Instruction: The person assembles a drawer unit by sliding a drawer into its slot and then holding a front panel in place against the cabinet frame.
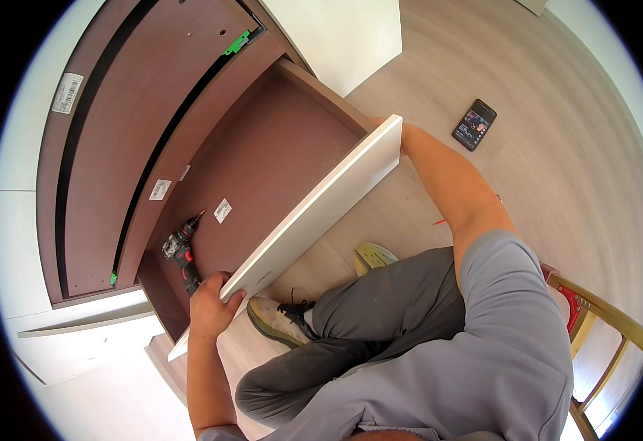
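Drawer [262,169] stands open over pale floor [564,162] — phone [475,124] lying beyond.

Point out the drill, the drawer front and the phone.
Drill [181,254]: head view, on its body.
Drawer front [331,208]: head view, on its white outer face.
Phone [475,124]: head view, on its lit screen.
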A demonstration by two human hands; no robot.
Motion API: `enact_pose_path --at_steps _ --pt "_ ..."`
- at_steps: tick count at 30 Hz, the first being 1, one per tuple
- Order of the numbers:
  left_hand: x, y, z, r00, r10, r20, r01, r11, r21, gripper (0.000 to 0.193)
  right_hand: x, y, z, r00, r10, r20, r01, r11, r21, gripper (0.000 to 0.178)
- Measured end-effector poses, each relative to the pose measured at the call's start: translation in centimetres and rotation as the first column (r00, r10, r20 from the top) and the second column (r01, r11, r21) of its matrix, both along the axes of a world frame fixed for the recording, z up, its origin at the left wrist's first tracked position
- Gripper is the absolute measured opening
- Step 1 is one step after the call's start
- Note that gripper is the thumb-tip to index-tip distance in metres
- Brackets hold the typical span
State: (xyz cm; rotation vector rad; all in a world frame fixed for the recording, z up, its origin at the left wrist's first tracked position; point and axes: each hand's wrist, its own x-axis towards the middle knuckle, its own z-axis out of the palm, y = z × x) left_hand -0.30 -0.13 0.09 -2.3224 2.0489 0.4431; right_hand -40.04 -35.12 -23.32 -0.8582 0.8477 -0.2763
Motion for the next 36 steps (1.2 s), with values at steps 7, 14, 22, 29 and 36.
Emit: enact_pose_path --at_steps 7,14,22,29,36 --pt "0.0 0.0 0.1 1.0 -0.031 0.0 0.031 0.999 -0.024 0.038 0.3 0.0 -0.7 0.999 -0.044 -0.005 0.044 0.999 -0.008 0.098" --pt "0.0 0.0 0.0 0.999 -0.034 -0.011 0.034 0.999 -0.031 0.036 0.1 -0.3 -1.2 0.999 -0.004 0.044 0.004 1.0 0.013 0.096" --pt "0.0 0.0 0.0 0.999 -0.033 0.002 0.033 0.999 -0.027 0.037 0.1 -0.2 -0.7 1.0 -0.002 0.016 0.002 1.0 0.003 0.098" --pt "0.0 -0.1 0.0 1.0 -0.025 -0.007 0.025 0.999 -0.021 0.037 0.3 0.1 -0.5 0.999 -0.033 0.024 0.033 0.999 -0.024 0.094" --pt "0.0 -0.1 0.1 1.0 -0.007 -0.006 0.007 1.0 0.008 0.039 -0.1 0.4 0.4 1.0 -0.023 -0.002 0.023 1.0 -0.001 0.095"
